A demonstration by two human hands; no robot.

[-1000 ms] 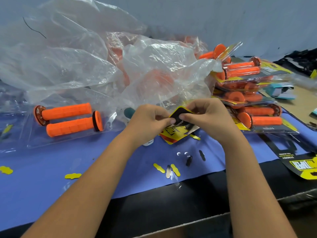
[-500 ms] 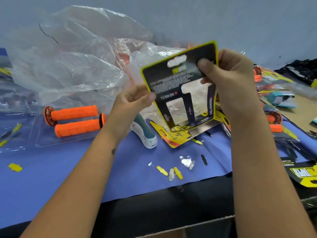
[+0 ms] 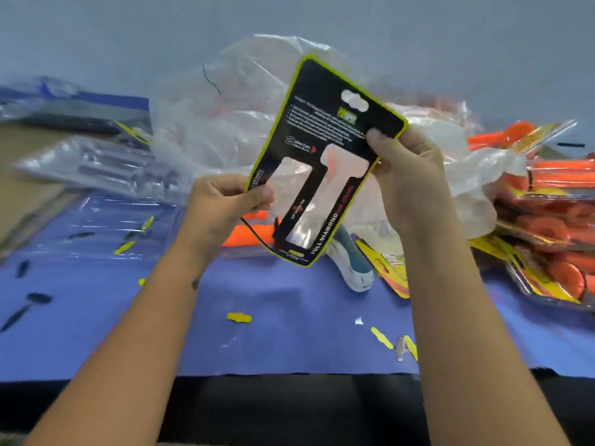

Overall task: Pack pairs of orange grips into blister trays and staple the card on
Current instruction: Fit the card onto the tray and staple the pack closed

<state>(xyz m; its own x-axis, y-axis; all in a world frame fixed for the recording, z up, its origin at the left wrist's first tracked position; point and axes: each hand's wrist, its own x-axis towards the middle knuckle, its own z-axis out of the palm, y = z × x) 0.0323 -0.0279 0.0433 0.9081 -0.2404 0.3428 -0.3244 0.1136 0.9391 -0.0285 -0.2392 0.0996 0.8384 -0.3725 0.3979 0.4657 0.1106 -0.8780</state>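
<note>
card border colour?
Yellow-green edging round the black die-cut backing card, held up by both hands; clearest in the head view.

Black card (image 3: pixel 325 130) with yellow-green edge, white print and two long cut-out windows, held up tilted above the counter, pinched at left lower edge and right upper corner. Behind it, orange grips (image 3: pixel 244 235) lying in a clear tray, mostly hidden. At right, stacked finished packs (image 3: pixel 553 217) of orange grips.
</note>
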